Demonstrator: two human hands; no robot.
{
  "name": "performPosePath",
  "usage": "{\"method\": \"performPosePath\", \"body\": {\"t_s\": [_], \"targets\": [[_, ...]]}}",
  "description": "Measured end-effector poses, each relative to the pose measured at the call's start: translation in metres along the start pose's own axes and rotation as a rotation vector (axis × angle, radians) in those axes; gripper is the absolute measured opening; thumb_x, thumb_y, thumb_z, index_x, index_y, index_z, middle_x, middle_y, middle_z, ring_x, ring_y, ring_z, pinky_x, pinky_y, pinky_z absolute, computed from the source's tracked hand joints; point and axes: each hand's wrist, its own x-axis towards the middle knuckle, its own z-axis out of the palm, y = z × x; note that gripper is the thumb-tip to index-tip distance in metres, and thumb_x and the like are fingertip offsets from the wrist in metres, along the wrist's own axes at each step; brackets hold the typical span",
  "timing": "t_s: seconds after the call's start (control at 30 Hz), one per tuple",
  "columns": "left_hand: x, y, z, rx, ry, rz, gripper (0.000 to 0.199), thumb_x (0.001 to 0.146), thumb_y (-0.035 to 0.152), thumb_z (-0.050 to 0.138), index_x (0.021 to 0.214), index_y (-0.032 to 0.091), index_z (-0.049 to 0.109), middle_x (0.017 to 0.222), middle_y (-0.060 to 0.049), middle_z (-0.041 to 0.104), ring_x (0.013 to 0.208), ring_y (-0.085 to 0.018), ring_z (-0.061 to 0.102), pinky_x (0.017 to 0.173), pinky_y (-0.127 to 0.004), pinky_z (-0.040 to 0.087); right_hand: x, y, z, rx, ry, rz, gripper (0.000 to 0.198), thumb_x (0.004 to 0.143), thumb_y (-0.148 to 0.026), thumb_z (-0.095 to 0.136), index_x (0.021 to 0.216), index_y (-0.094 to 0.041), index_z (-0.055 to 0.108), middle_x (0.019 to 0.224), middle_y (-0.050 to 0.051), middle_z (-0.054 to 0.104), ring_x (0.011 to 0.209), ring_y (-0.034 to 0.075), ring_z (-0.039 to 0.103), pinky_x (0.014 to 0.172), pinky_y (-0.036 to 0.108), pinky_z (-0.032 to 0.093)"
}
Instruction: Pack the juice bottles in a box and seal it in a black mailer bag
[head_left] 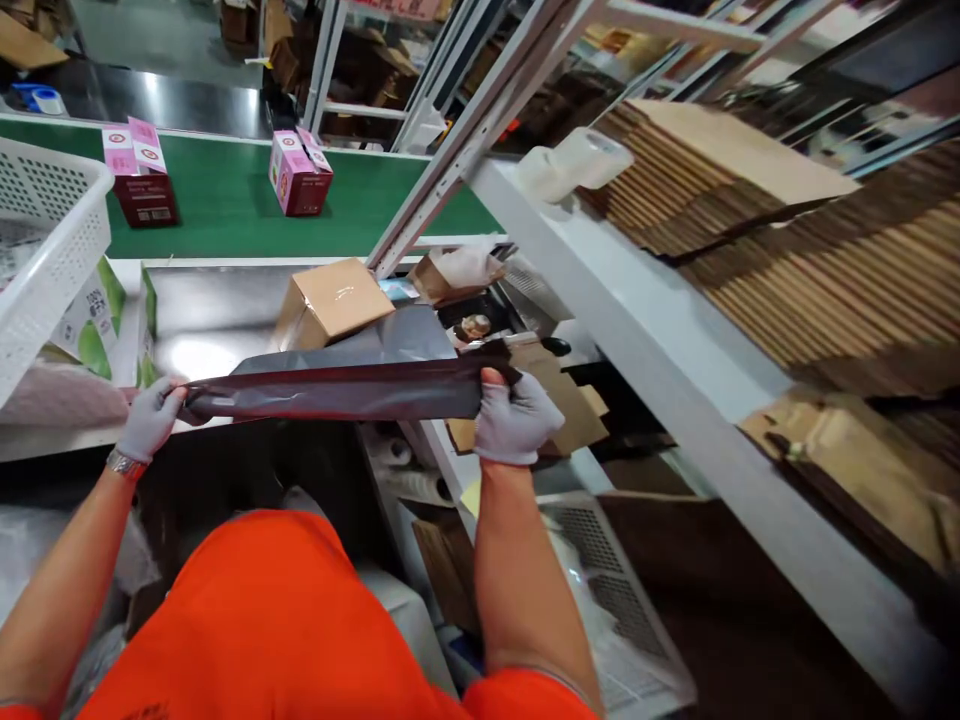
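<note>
A white basket (45,240) is sitting far left beside a green conveyor (225,205) carrying pink boxes (139,170). The left hand (150,418) is gripping one end of a dark plastic bag (337,385), stretched over the steel table (202,320) near a cardboard box (330,300); the right hand (514,418) is clenching the other end. Flat cartons (787,220) are lying stacked on the white shelf (637,330).

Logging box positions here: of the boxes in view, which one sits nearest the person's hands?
The plain brown cardboard box, just behind the grey bag stretched between both hands; the two pink boxes stand farther off on the green belt.
</note>
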Motion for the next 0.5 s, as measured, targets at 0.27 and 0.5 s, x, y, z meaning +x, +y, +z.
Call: {"method": "performPosePath", "body": {"t_s": [0.27, 0.5], "targets": [[-0.008, 0.039, 0.001, -0.257, -0.158, -0.149, 0.059, 0.079, 0.074, 0.078, 0.058, 0.022, 0.057, 0.051, 0.003, 0.058, 0.049, -0.012, 0.057, 0.049, -0.023, 0.047, 0.021, 0.011, 0.009, 0.112, -0.129, 0.207, 0.062, 0.074, -0.083, 0.075, 0.063, -0.026, 0.052, 0.061, -0.003, 0.049, 0.067, 0.016, 0.049, 0.065, 0.031, 0.046], [-0.026, 0.088, 0.012, -0.574, -0.149, -0.289, 0.066, 0.065, 0.076, 0.094, 0.069, 0.020, 0.058, 0.057, 0.007, 0.057, 0.041, -0.011, 0.057, 0.040, -0.025, 0.054, 0.072, 0.033, 0.048, 0.342, -0.107, 0.260, 0.050, 0.066, -0.071, 0.083, 0.071, -0.024, 0.065, 0.073, 0.003, 0.065, 0.072, 0.018, 0.056, 0.069, 0.035, 0.050]]}}
